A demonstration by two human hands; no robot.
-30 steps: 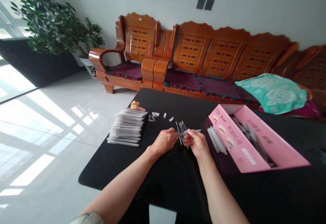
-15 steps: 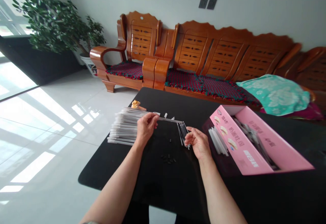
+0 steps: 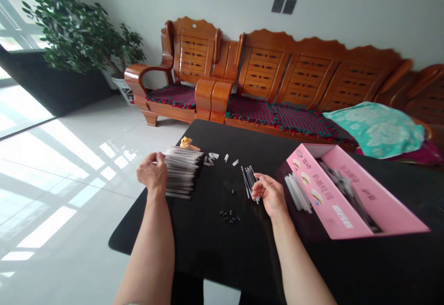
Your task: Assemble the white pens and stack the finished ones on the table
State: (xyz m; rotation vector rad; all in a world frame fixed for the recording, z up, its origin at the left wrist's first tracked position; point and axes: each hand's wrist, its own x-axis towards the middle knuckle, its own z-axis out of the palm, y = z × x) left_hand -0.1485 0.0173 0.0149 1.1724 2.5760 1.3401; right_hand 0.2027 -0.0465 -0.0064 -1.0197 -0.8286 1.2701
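My left hand [image 3: 152, 174] is at the left ends of a stack of whitish-grey pen barrels [image 3: 182, 171], its fingers pinched together. Whatever lies between those fingertips is hidden. My right hand [image 3: 269, 194] hovers loosely half curled, fingers apart, beside a small bunch of thin pen refills [image 3: 249, 180] on the black table [image 3: 215, 245]. No held thing shows in it. Small black plugs [image 3: 229, 217] lie scattered in front of both hands, one a little apart from the others. Several short white caps [image 3: 226, 158] are spread beyond the stack.
A pink open box [image 3: 329, 198] with grey pieces inside stands at the right, with white tubes [image 3: 298, 193] along its left side. A small yellow figurine [image 3: 186, 142] sits behind the stack. A wooden bench [image 3: 270, 64] is beyond the table.
My left hand has moved left, from the stack's right end to its left end. The thin stick that stretched from it toward the refills no longer shows. My right hand has hardly moved.
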